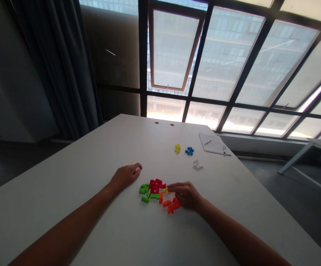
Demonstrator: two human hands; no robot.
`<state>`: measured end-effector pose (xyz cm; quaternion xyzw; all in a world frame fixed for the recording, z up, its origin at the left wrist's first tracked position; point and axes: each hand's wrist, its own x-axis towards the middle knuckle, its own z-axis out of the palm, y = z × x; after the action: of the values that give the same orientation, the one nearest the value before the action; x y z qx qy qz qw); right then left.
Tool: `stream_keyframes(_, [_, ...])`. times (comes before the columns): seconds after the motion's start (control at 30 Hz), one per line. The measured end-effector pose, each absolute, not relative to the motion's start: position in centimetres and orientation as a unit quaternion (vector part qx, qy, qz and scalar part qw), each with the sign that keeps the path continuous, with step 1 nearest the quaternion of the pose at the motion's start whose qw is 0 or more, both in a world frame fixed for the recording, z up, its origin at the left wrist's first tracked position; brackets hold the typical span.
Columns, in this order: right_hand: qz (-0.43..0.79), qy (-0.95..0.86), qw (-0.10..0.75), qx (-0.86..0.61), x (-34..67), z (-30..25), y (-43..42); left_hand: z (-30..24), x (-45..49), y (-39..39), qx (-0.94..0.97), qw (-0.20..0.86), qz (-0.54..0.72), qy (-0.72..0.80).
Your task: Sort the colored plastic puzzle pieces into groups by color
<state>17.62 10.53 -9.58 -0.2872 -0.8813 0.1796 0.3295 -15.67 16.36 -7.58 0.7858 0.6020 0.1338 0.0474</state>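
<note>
My right hand (pixel 186 194) reaches into a loose pile of small plastic blocks, its fingertips closed on a small yellow block (pixel 165 190). Red blocks (pixel 154 186) lie just left of those fingertips. Green blocks (pixel 144 189) are at the pile's left side, and orange blocks (pixel 166 203) sit below, partly beside my palm. My left hand (pixel 125 175) rests on the table to the upper left of the pile, fingers loosely curled with a gap at the thumb, and nothing shows in it.
Farther back on the white table (pixel 99 155) are a yellow cluster (pixel 177 148), a blue cluster (pixel 189 150) and some white pieces (pixel 197 165). Paper sheets (pixel 212 142) with pens lie near the right edge. Windows and a dark curtain (pixel 57 62) stand behind.
</note>
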Motion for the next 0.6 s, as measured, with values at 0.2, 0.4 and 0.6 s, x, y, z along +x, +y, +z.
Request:
stream_keyframes(0.2, [0.071,-0.872,0.262,-0.407,17.6,-9.5,11.0,-7.6,-15.7,16.4,0.787,0.048,0.139,0.599])
stream_keyframes(0.4, [-0.020,-0.838,0.147,-0.525,18.2,-9.1,12.0,-7.6,-15.7,16.4,0.785,0.046,0.134,0.603])
stream_keyframes(0.6, [-0.041,-0.811,0.076,-0.579,17.5,-9.4,13.5,-7.6,-15.6,16.4,0.783,0.044,0.138,0.604])
